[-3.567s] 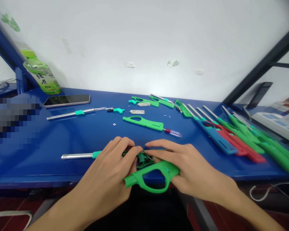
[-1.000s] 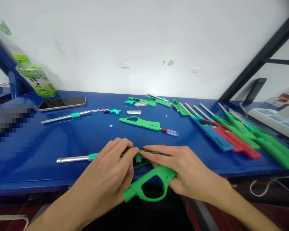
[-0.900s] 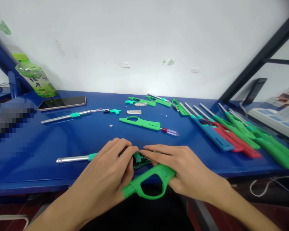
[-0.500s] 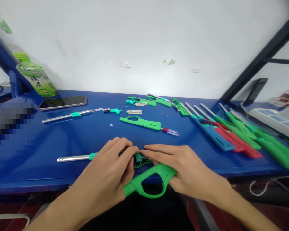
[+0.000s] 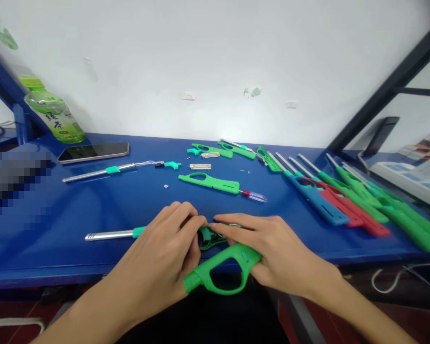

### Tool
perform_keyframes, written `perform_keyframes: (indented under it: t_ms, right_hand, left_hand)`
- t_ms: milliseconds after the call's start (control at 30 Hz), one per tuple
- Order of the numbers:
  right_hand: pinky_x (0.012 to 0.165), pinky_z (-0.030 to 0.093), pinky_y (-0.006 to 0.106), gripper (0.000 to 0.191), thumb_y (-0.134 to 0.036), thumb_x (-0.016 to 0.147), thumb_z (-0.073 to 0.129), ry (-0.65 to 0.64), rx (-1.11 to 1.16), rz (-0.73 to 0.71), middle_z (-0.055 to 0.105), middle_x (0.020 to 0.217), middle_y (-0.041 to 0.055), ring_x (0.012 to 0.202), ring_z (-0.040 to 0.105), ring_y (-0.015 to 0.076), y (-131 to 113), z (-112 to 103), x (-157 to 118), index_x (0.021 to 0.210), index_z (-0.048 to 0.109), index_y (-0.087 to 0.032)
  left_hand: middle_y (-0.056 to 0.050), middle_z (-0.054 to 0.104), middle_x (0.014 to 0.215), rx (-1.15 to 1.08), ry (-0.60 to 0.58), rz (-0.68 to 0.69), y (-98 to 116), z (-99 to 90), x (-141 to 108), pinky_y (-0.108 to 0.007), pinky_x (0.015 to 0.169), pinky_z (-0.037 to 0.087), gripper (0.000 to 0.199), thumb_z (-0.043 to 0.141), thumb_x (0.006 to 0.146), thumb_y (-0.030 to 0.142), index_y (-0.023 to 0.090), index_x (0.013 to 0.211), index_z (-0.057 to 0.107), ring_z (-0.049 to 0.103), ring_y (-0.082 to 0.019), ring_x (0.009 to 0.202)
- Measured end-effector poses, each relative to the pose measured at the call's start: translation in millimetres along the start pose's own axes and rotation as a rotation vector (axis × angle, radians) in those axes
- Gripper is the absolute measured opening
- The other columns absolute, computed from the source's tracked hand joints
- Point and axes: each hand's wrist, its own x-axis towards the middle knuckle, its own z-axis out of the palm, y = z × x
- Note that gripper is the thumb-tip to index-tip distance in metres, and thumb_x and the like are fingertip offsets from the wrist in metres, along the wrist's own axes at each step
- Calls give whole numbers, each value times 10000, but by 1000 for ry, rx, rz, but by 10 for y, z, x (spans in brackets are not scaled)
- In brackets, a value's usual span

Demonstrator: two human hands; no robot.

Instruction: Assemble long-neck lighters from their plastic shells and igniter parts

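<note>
My left hand [image 5: 165,255] curls over a stick lighter at the table's front edge, its fingers closed around the opened body. The lighter's silver tube [image 5: 109,235] points left, past a teal collar. Between my fingertips shows part of the open lighter body [image 5: 207,236], with teal and dark inner parts; the rest is covered. My right hand [image 5: 277,246] has its thumb side and lower fingers around a loose green handle half [image 5: 246,255], below the lighter. Its forefingers reach onto the right end of the opened body, touching inner parts too small to make out.
On the blue table [image 5: 136,200] lie a green handle half [image 5: 215,183], a screwdriver [image 5: 254,196], a tube with wires and trigger [image 5: 100,173], and clear fuel tanks [image 5: 200,166]. Several lighters [image 5: 318,203] fill the right. A phone [image 5: 93,153] and bottle [image 5: 55,114] stand back left.
</note>
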Motion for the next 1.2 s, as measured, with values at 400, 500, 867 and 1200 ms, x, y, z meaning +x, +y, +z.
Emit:
perform_keyframes:
  t_ms: [400,500,867,1200]
  right_hand:
    - [702,514,306,925,-51,611,467,-25,-184,-42,647,1504,48,1066,761,223,-45,-16,-11,1508,573,-249]
    - [707,507,314,911,-58,617,470,-23,-167,-32,644,1503,62,1036,757,225,-48,-25,-10,1506,569,-227]
    - [760,499,315,830,-69,684,476,-29,-3,29,651,1500,30,1060,744,216,-41,-54,-4,1475,612,-282]
    - [694,482,327,888,-80,611,460,-30,-150,-11,634,1514,30,1035,759,223,-60,-50,14,1470,593,-260]
  left_hand:
    - [-115,581,1011,46,-21,28,11,-15,-14,-464,771,511,344,435,815,24,133,1079,626,540,-286,899]
    - [-113,577,1035,73,4,29,1,25,-27,-457,777,499,367,447,801,25,137,1106,616,536,-288,915]
    - [-101,579,1053,75,41,9,-1,62,-62,-455,816,484,381,441,809,1,161,1111,610,549,-289,943]
    - [-118,589,1070,94,36,19,-21,79,-52,-483,840,513,328,418,881,43,147,1125,612,558,-298,970]
